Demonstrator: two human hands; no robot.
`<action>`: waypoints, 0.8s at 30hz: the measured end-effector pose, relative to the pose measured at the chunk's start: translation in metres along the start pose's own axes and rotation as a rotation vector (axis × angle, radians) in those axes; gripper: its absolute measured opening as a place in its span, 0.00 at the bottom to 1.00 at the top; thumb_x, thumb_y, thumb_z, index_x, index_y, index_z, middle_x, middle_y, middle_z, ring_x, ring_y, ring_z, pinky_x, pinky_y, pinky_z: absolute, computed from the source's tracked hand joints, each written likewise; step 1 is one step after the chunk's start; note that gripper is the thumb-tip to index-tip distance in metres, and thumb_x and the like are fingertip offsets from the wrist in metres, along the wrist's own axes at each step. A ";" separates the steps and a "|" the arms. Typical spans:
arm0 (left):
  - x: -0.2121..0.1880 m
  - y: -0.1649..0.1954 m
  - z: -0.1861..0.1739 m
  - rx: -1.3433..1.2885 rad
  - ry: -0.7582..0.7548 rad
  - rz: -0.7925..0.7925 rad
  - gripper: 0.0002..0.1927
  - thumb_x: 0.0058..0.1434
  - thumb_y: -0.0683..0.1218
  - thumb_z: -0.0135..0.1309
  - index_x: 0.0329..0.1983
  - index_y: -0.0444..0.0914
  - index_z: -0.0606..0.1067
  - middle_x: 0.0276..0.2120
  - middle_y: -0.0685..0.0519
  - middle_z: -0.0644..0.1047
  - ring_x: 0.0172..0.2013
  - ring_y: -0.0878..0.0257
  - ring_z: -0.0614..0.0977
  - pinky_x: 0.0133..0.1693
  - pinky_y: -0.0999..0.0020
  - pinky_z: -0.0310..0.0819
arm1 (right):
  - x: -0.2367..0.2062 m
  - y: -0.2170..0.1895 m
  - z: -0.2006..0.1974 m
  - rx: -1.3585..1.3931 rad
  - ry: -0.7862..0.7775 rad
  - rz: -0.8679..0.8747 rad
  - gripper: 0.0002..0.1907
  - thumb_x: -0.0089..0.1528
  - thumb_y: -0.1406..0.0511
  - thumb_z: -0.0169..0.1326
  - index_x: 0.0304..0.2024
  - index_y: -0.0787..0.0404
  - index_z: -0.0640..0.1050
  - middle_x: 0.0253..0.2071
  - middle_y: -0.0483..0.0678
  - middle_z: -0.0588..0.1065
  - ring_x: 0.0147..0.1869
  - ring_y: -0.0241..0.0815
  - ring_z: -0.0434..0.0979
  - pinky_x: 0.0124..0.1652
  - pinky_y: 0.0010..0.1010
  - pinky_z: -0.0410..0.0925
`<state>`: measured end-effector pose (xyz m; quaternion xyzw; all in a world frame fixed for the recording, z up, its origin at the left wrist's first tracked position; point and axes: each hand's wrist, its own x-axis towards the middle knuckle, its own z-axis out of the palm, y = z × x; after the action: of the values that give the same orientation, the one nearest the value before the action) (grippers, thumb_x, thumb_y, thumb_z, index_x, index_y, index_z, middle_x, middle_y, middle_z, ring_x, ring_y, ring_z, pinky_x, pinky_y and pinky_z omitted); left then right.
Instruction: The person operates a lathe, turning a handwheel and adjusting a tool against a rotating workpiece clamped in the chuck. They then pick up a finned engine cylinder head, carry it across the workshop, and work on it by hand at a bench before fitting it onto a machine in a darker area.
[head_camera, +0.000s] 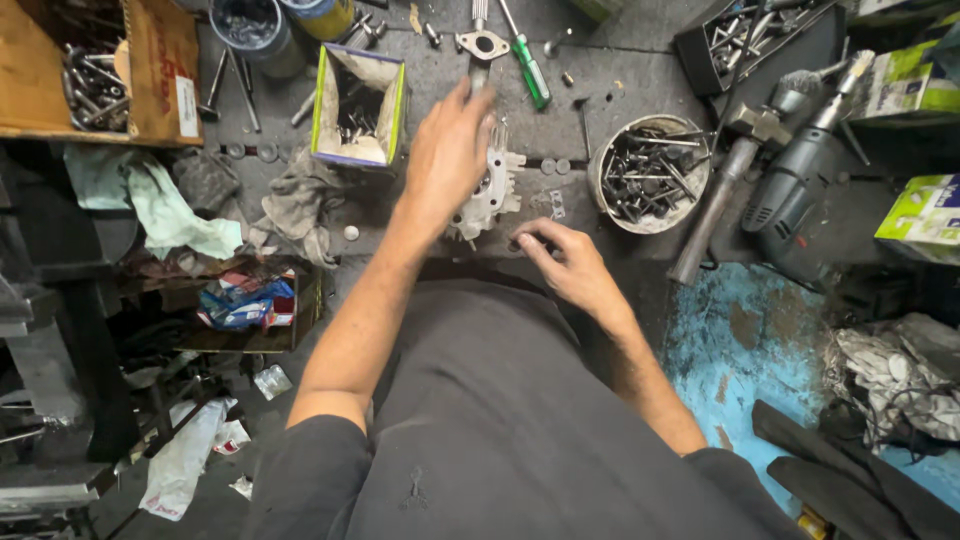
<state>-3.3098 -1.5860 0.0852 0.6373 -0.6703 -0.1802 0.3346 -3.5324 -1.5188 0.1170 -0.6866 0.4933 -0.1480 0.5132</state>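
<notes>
Left hand (450, 150) spread flat over the white metal casting (490, 195), right hand (565, 260) curled, fingertips beside it, nothing gripped.

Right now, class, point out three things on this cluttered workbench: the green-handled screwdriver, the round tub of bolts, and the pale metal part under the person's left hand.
green-handled screwdriver (532, 72), head view, on its handle.
round tub of bolts (601, 186), head view, on its left rim.
pale metal part (497, 192), head view, on its right side beside the left hand (447, 160).

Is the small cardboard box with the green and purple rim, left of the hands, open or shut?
Open. The small cardboard box with the green and purple rim has its top flaps up, and dark metal parts show inside.
</notes>
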 end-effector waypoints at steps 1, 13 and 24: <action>-0.003 0.000 -0.001 -0.058 -0.009 -0.020 0.17 0.70 0.42 0.52 0.62 0.39 0.73 0.63 0.35 0.72 0.59 0.38 0.76 0.60 0.49 0.71 | 0.002 0.000 -0.003 0.000 -0.002 0.028 0.11 0.69 0.62 0.53 0.48 0.61 0.80 0.40 0.46 0.82 0.43 0.35 0.81 0.40 0.29 0.72; -0.078 -0.003 -0.037 -0.659 0.241 -0.114 0.17 0.70 0.28 0.48 0.57 0.37 0.75 0.65 0.44 0.75 0.70 0.51 0.74 0.70 0.60 0.68 | 0.033 -0.012 0.001 -0.126 0.285 -0.076 0.18 0.67 0.69 0.59 0.59 0.63 0.73 0.51 0.50 0.75 0.45 0.39 0.75 0.47 0.29 0.70; -0.070 -0.010 -0.006 -0.757 0.227 -0.211 0.12 0.74 0.32 0.45 0.57 0.35 0.71 0.67 0.42 0.71 0.72 0.46 0.71 0.72 0.54 0.63 | 0.089 -0.028 0.000 -0.346 0.070 -0.113 0.39 0.60 0.66 0.70 0.68 0.64 0.64 0.67 0.59 0.65 0.72 0.56 0.65 0.66 0.42 0.64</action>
<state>-3.3004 -1.5179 0.0675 0.5502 -0.4466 -0.3761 0.5970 -3.4755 -1.5934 0.1140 -0.7857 0.4895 -0.1136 0.3608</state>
